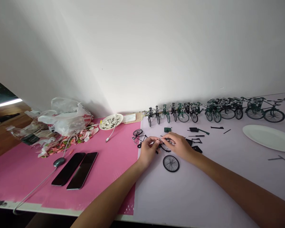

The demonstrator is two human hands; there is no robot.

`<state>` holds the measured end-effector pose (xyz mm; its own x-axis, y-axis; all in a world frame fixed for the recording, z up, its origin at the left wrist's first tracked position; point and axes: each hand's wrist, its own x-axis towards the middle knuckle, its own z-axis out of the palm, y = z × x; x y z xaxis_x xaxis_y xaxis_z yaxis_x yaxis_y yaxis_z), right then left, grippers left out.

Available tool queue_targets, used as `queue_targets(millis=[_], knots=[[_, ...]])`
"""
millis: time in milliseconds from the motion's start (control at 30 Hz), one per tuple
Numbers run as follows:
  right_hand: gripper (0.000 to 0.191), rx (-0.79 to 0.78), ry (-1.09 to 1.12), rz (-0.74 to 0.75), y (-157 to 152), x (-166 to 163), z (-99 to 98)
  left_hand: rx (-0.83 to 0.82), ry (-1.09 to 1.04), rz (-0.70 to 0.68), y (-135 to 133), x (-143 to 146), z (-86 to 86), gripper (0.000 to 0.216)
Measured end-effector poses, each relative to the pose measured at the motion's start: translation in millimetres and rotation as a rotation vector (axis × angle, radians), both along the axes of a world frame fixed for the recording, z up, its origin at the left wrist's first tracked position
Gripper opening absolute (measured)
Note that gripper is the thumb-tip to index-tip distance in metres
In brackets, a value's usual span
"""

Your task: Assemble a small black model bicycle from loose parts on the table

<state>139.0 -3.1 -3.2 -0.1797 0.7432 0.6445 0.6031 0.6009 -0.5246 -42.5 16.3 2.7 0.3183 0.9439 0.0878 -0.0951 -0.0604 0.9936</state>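
Close together over the pale sheet, both my hands work on a partly built model bicycle. Its front wheel [138, 132] and dark frame [143, 137] stick out to the left of my left hand [147, 151], whose closed fingers grip the bicycle and hide its middle. A curved black mudguard [165, 148] shows below the fingertips. My right hand [180, 144] is closed in a pinch, thumb and forefinger meeting at a tiny silvery piece [160, 139] between the hands; what exactly it holds is too small to name. Just nearer me lies a loose spoked wheel [171, 163].
Several model bicycles [184, 116] stand along the wall. Small dark parts [196, 140] lie right of my hands, near a white oval plate [268, 136]. Leftward are two phones [82, 171], a cable, a dish [104, 127] of small pieces, petals and plastic bags [66, 118].
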Motion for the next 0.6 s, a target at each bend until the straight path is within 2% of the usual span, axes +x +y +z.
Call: queue_targets(millis=[367, 600], knots=[[0.008, -0.182, -0.075, 0.033, -3.3, 2.2, 1.8, -0.007, -0.038, 0.018, 4.6, -1.1, -6.0, 0.050], [0.015, -0.196, -0.047, 0.031, -0.6, 4.0, -2.9, -0.011, -0.051, 0.028, 8.9, -1.8, -10.6, 0.048]])
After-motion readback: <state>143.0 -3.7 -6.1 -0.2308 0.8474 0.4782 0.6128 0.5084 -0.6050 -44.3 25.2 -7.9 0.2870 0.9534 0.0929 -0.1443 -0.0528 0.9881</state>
